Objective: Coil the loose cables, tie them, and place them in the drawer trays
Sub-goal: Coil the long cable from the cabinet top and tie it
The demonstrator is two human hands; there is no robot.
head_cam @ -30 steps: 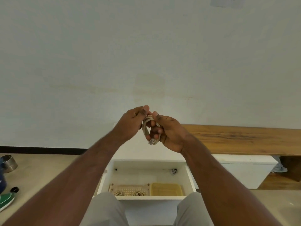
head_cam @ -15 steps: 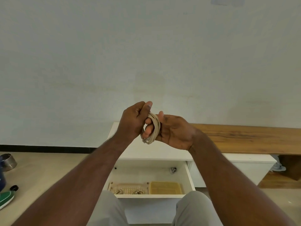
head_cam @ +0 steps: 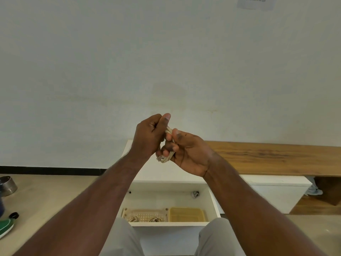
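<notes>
Head view: at the centre of the frame both hands meet on a coiled beige cable (head_cam: 167, 157). The left hand (head_cam: 149, 137) has its fingers curled around the coil's upper part; the right hand (head_cam: 191, 152) pinches it from the other side. Below them, an open white drawer (head_cam: 212, 198) holds a perforated tray (head_cam: 145, 215) with two coiled cables and a yellow tray (head_cam: 187, 214).

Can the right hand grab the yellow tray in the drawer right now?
Probably not yet. The right hand is busy holding the beige coiled cable with the left hand. The yellow plastic tray lies uncovered in the open white drawer.
</notes>
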